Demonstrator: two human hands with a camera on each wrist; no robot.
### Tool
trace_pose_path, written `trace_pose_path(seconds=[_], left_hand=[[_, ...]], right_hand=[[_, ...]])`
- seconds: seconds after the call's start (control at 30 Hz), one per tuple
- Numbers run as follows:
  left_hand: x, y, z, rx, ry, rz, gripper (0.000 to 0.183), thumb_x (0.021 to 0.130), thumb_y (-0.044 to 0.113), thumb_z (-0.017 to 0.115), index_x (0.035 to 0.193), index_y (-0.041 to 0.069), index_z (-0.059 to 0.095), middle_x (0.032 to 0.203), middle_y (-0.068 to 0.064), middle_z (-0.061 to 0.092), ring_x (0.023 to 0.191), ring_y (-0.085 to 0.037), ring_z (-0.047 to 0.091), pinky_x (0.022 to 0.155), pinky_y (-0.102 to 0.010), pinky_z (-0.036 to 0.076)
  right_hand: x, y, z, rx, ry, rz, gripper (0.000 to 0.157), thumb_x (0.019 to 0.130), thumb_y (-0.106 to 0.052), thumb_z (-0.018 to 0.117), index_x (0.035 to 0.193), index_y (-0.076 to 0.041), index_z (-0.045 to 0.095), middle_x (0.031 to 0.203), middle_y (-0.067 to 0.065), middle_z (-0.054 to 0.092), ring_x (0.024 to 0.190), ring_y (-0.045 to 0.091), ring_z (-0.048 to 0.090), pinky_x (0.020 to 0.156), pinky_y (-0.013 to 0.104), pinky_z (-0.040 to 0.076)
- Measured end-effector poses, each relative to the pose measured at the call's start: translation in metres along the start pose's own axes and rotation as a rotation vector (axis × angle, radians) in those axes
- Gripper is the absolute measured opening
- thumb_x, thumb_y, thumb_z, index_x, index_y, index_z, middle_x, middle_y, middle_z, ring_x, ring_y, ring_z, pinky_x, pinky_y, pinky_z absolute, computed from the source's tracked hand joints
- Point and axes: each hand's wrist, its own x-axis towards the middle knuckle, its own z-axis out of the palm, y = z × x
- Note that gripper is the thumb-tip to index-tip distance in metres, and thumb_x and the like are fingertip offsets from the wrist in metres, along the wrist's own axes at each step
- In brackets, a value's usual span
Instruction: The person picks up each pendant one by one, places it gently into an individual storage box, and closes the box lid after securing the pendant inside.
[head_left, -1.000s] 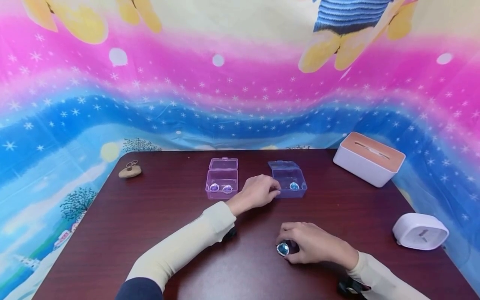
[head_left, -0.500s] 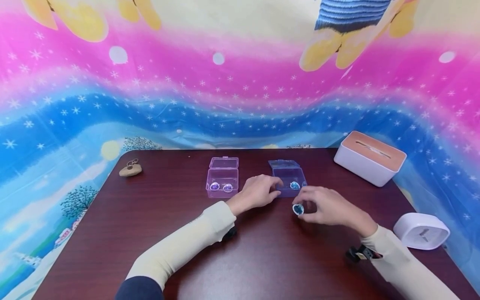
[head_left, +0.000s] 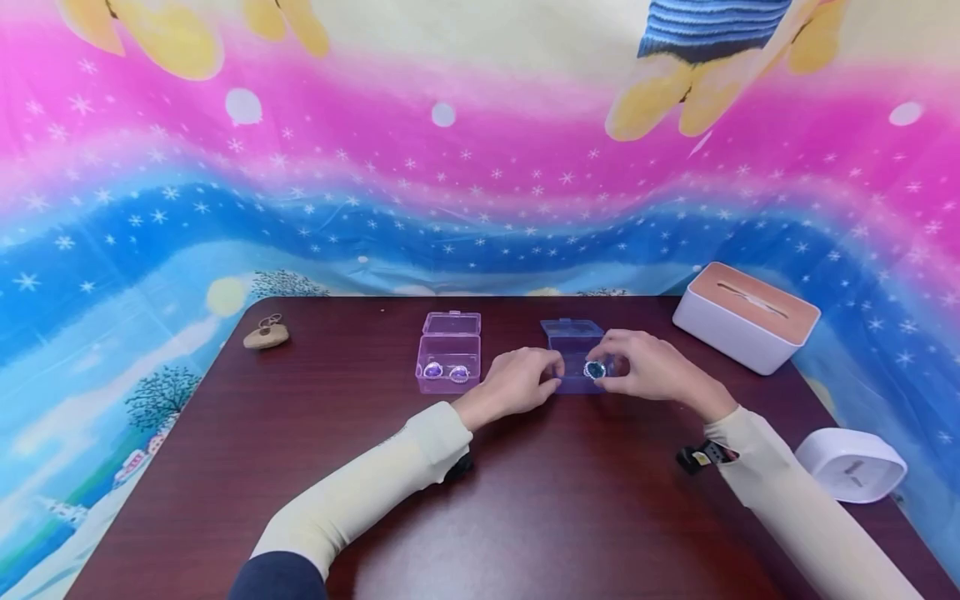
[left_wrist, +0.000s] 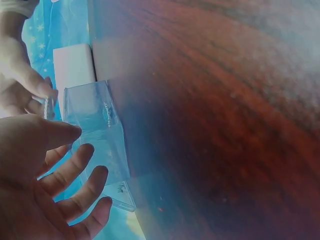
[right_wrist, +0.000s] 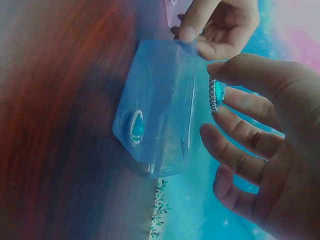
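My right hand [head_left: 651, 368] pinches a teal heart-shaped gem [head_left: 595, 369] edged with small clear stones between thumb and fingertips. In the right wrist view the held gem [right_wrist: 216, 95] is above the mouth of an open blue see-through box [right_wrist: 165, 100]. A second teal gem [right_wrist: 136, 127] lies inside that box. My left hand [head_left: 517, 381] grips the left wall of the blue box [head_left: 576, 386] with thumb and fingers. Left of it stands an open pink-purple box [head_left: 448, 387] with two purple heart-shaped gems [head_left: 459, 374] inside.
A white tissue box [head_left: 727, 333] with a tan top stands at the back right. Nearer, a white rounded clock-like object [head_left: 851, 467] sits by the right forearm. A beige keyring-like item [head_left: 266, 337] lies at the back left. Patterned cloth [head_left: 480, 192] hangs behind the table.
My right hand has carried the teal gem from the table's near middle up and away to over the blue box. My left hand has stayed at the box's left wall.
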Motion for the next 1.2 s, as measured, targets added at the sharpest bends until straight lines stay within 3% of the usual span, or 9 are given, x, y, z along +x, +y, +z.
trace_pose_path(seconds=[0.33, 0.7, 0.97, 1.2], left_hand=[[0.001, 0.0, 0.0, 0.002, 0.001, -0.006, 0.005, 0.097, 0.03, 0.071, 0.101, 0.027, 0.07, 0.087, 0.012, 0.07, 0.076, -0.007, 0.061, 0.063, -0.029, 0.05], [0.002, 0.0, -0.001, 0.019, -0.009, -0.007, 0.007, 0.097, 0.031, 0.071, 0.103, 0.028, 0.071, 0.087, 0.012, 0.07, 0.077, -0.007, 0.061, 0.062, -0.029, 0.049], [0.001, 0.0, -0.003, 0.001, -0.017, -0.006, 0.008, 0.097, 0.03, 0.071, 0.104, 0.026, 0.072, 0.09, 0.012, 0.072, 0.078, -0.007, 0.062, 0.063, -0.028, 0.05], [0.002, 0.0, -0.003, 0.002, -0.012, -0.006, 0.006, 0.097, 0.03, 0.071, 0.103, 0.027, 0.071, 0.09, 0.012, 0.073, 0.079, -0.006, 0.063, 0.064, -0.029, 0.051]], right_hand=[[0.027, 0.011, -0.003, -0.002, -0.032, 0.049, 0.031, 0.086, -0.024, 0.083, 0.115, -0.017, 0.077, 0.105, 0.0, 0.069, 0.073, 0.007, 0.058, 0.066, 0.028, 0.052], [0.046, 0.013, 0.004, 0.009, -0.118, 0.028, 0.029, 0.087, -0.024, 0.081, 0.114, -0.014, 0.077, 0.105, 0.003, 0.07, 0.071, 0.008, 0.056, 0.066, 0.029, 0.05], [0.054, 0.013, 0.014, -0.008, -0.137, -0.001, 0.027, 0.086, -0.023, 0.083, 0.11, -0.012, 0.079, 0.105, 0.005, 0.073, 0.09, 0.017, 0.067, 0.081, 0.04, 0.057], [0.056, 0.011, 0.019, 0.009, -0.157, -0.019, 0.026, 0.087, -0.021, 0.081, 0.112, -0.011, 0.078, 0.109, 0.006, 0.074, 0.096, 0.019, 0.068, 0.086, 0.042, 0.058]])
